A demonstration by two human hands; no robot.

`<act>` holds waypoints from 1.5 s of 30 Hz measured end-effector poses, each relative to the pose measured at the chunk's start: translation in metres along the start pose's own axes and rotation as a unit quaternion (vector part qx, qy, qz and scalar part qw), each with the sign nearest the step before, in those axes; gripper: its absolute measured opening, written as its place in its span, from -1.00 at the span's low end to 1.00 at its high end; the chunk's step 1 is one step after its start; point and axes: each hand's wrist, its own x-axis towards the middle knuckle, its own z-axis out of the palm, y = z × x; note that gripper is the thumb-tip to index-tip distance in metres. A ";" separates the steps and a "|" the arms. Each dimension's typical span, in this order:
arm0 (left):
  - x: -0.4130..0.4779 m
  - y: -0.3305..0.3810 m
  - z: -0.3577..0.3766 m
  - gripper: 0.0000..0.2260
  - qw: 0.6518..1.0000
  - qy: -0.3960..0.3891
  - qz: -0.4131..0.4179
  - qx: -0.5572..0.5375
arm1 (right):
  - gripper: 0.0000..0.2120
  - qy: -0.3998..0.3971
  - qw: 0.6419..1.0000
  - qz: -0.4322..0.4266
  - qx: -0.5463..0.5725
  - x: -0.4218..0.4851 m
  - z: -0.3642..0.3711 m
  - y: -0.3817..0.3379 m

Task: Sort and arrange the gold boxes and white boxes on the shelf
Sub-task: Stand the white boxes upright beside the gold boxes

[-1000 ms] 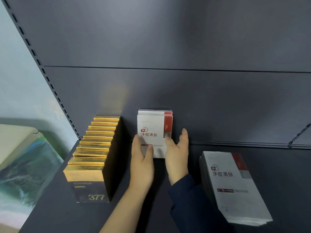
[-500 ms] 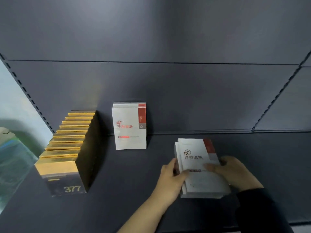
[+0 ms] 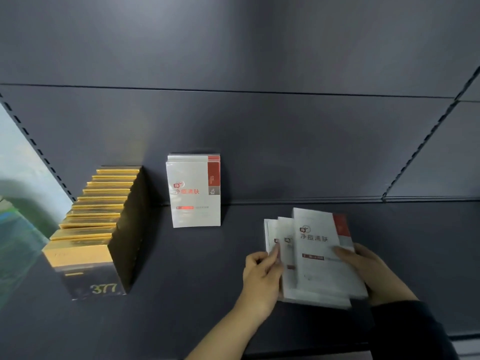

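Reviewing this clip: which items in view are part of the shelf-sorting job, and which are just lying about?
Part of the job:
- row of gold boxes
- standing white boxes at the back panel
- fanned white boxes, held by left hand and right hand
- shelf

Lying about:
- greenish item beyond the shelf's left edge; too blurred to identify

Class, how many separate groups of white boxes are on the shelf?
2: upright white boxes against the back panel, and a fanned stack held by both hands at front right. Box counts within each are partly hidden.
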 end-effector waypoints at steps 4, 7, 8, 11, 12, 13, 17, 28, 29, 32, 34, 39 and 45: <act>0.001 -0.003 0.001 -0.73 0.999 -0.015 -0.006 0.031 | -0.55 -0.013 0.999 -0.016 -0.028 0.002 -0.003 0.002; 0.000 -0.004 -0.003 -0.64 0.998 -0.023 0.003 0.052 | -0.67 -0.031 0.999 -0.025 0.015 0.000 -0.014 0.001; -0.002 -0.004 -0.005 -0.61 0.998 -0.026 0.003 0.061 | -0.73 -0.035 0.998 -0.032 0.034 -0.002 -0.018 0.000; -0.004 -0.003 -0.008 -0.62 0.997 -0.024 0.015 0.074 | -0.72 -0.033 0.995 -0.045 0.088 -0.003 -0.028 -0.004; -0.004 -0.003 -0.008 -0.66 0.997 -0.020 0.015 0.073 | -0.66 -0.033 0.993 -0.043 0.108 -0.003 -0.031 -0.004; -0.004 -0.003 -0.008 -0.68 0.998 -0.013 0.011 0.063 | -0.63 -0.038 0.990 -0.039 0.133 -0.004 -0.033 -0.005; -0.008 0.005 -0.013 -0.70 0.998 0.033 0.042 -0.041 | -0.66 -0.060 0.979 -0.048 0.187 -0.008 -0.025 -0.011; -0.015 0.036 -0.107 -0.77 0.982 0.074 0.095 -0.148 | -0.74 -0.121 0.978 -0.135 0.106 -0.017 0.116 -0.015; -0.016 0.035 -0.118 -0.76 0.980 0.085 0.094 -0.151 | -0.73 -0.121 0.978 -0.135 0.103 -0.015 0.121 -0.016; -0.019 0.029 -0.142 -0.77 0.971 0.157 0.109 -0.140 | -0.73 -0.123 0.977 -0.142 0.098 -0.009 0.126 -0.022; -0.019 0.025 -0.154 -0.77 0.963 0.204 0.119 -0.129 | -0.72 -0.122 0.976 -0.146 0.110 -0.006 0.123 -0.026; -0.013 0.022 -0.169 -0.79 0.958 0.229 0.134 -0.110 | -0.71 -0.157 0.966 -0.150 0.139 0.001 0.138 -0.018; 0.011 0.024 -0.171 -0.73 0.971 0.164 0.136 -0.105 | -0.82 -0.135 0.962 -0.236 0.027 0.018 0.207 0.002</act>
